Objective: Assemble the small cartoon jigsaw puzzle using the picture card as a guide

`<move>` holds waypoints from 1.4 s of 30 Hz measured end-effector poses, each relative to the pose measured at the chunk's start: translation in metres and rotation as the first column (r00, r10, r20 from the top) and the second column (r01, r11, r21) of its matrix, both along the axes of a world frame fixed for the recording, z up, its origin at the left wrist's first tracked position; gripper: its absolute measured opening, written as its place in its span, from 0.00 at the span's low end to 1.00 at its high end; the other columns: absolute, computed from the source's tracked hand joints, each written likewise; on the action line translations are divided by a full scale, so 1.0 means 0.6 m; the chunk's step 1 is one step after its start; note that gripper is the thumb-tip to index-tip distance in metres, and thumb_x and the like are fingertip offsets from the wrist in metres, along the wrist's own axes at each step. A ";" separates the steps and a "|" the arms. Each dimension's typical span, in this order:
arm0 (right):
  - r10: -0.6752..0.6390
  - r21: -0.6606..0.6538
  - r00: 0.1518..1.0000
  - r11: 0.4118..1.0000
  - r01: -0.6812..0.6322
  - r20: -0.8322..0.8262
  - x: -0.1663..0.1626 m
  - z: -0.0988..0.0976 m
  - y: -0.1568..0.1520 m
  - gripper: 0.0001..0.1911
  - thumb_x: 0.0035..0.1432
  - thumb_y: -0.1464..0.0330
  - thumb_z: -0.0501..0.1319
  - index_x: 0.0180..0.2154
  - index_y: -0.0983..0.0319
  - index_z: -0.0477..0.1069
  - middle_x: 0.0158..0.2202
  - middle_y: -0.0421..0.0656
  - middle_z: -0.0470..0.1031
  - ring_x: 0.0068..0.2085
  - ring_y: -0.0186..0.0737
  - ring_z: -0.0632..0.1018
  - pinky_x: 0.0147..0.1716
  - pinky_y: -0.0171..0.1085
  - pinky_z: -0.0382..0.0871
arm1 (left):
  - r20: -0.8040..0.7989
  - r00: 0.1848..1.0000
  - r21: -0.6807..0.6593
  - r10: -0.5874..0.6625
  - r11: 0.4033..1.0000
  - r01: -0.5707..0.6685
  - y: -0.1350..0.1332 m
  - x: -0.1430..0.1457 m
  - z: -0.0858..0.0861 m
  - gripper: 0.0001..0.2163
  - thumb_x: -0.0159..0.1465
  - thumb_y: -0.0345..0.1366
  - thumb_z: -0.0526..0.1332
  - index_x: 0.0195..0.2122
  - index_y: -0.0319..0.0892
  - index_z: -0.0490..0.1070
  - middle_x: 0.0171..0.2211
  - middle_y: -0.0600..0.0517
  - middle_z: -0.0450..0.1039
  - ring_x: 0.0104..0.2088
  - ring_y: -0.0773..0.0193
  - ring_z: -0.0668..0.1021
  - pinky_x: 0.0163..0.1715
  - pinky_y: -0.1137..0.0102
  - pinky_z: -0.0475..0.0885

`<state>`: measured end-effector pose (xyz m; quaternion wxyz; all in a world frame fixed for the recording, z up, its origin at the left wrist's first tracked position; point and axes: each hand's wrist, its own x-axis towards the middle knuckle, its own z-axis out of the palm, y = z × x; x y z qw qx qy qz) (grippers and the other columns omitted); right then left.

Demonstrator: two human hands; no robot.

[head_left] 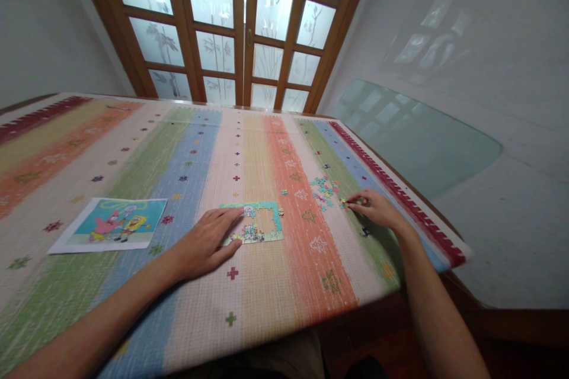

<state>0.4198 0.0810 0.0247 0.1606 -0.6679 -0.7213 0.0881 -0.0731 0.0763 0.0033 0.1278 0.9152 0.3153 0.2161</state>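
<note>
A partly assembled jigsaw puzzle [272, 237] lies on the striped tablecloth, its frame joined around a gap where the cloth shows through. My left hand [213, 241] rests on the puzzle's left side with the fingers stretched out, covering part of it. A small heap of loose jigsaw pieces [323, 190] lies to the right. At the heap's near right edge, my right hand [372, 208] has its thumb and fingertips pinched together on a jigsaw piece [342, 204]. Single pieces lie apart, one beyond the puzzle [284, 192] and one at its right edge [281, 212].
A printed picture sheet [153, 219] with cartoon figures lies left of my left hand. The tablecloth [267, 296] covers the table, whose near edge is in front of me. Wood-framed glass doors [217, 18] stand behind, and a white wall [498, 71] rises at the right.
</note>
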 end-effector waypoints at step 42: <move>0.222 -0.037 0.846 0.961 -0.274 -0.485 -0.173 0.041 0.026 0.15 0.58 0.56 0.65 0.33 0.61 0.75 0.28 0.42 0.77 0.27 0.35 0.72 0.27 0.34 0.65 | 0.001 0.999 0.102 -0.034 0.994 0.034 0.003 -0.001 -0.009 0.21 0.74 0.40 0.53 0.66 0.43 0.57 0.60 0.41 0.70 0.58 0.48 0.73 0.60 0.51 0.68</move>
